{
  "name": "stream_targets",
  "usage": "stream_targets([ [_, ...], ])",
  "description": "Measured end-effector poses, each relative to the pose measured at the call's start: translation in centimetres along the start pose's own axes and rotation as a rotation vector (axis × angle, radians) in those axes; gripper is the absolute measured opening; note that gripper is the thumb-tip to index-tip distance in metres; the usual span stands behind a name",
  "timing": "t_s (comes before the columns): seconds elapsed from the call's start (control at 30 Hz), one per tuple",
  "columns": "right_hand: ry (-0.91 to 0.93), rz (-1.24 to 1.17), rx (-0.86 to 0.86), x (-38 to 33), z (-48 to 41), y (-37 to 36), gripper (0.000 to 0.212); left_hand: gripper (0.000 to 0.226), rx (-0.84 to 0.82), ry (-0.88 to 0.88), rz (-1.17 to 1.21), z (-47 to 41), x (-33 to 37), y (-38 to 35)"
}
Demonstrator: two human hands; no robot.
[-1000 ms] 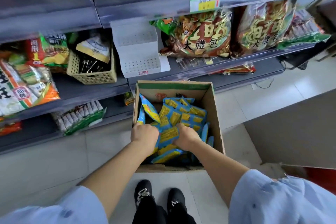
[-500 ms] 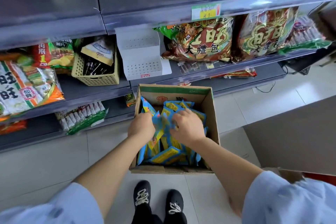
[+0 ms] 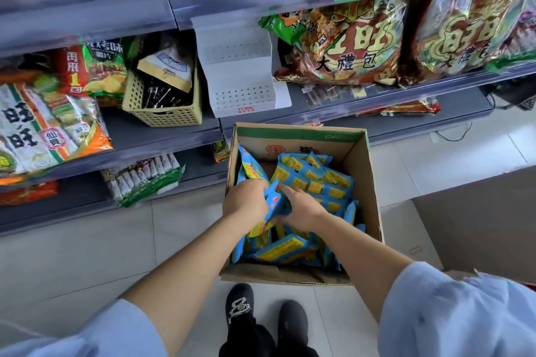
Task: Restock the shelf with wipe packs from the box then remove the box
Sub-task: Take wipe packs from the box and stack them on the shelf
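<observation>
I gather packs (image 3: 316, 182) in the box (image 3: 374, 206)
Left hand (image 3: 246, 200) closed on one, right hand (image 3: 301, 206) spread flat, empty; loose pack may slip

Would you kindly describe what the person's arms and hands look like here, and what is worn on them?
Both forearms are bare. The left hand and right hand wear no gloves; I see no rings or watch. Loose light blue sleeves are pushed up towards the elbows on both arms.

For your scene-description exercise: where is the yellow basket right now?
In the head view, the yellow basket sits on the middle shelf, upper left of the box, just left of the white stand.
</observation>
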State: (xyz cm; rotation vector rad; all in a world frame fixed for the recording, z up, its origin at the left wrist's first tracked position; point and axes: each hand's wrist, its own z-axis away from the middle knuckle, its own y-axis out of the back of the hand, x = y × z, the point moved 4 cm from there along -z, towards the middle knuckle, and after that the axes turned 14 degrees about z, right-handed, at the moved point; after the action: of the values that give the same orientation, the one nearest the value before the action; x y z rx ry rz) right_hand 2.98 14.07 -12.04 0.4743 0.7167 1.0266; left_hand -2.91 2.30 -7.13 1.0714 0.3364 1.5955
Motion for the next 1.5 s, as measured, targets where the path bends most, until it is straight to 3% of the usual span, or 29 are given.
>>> stream_targets([
  [0.2, 0.011, -0.084, 0.085, 0.6, 0.7, 1.5, 0.067, 0.048, -0.06, -0.007, 0.095, 0.4, 0.0, 1.3],
  [0.27, -0.005, -0.192, 0.013, 1.3, 1.6, 2.9, 0.051, 0.047, -0.069, 0.007, 0.181, 0.6, 0.1, 2.5],
  [0.33, -0.044, -0.316, -0.08, 2.4, 2.7, 4.3, 0.053, 0.037, -0.044, 0.0, 0.257, 1.0, 0.3, 4.2],
  [0.43, -0.087, -0.406, -0.088, 3.6, 5.0, 7.4, 0.047, 0.032, 0.016, -0.015, 0.291, 2.2, 1.2, 7.5],
  [0.67, -0.003, -0.296, 0.217, 1.7, 10.0, 16.8, 0.038, 0.033, 0.174, -0.034, 0.305, 6.8, 2.3, 16.9],
  [0.77, 0.052, -0.27, 0.324, -0.6, 12.1, 20.6, 0.025, 0.039, 0.239, -0.05, 0.308, 9.6, 2.6, 20.6],
  [0.9, 0.15, -0.239, 0.423, -4.9, 15.0, 25.1, 0.026, 0.044, 0.319, -0.077, 0.271, 13.3, 3.3, 25.0],
  [1.07, 0.243, -0.153, 0.537, -10.4, 17.7, 29.7, 0.022, 0.022, 0.496, -0.121, 0.155, 17.8, 3.4, 30.8],
  [1.3, 0.367, -0.13, 0.647, -19.1, 21.6, 34.4, 0.016, 0.018, 0.732, -0.147, 0.096, 23.7, 0.5, 39.5],
  [1.5, 0.438, -0.14, 0.749, -26.9, 24.5, 37.4, 0.016, 0.016, 0.803, -0.187, 0.161, 27.4, -3.1, 46.2],
])
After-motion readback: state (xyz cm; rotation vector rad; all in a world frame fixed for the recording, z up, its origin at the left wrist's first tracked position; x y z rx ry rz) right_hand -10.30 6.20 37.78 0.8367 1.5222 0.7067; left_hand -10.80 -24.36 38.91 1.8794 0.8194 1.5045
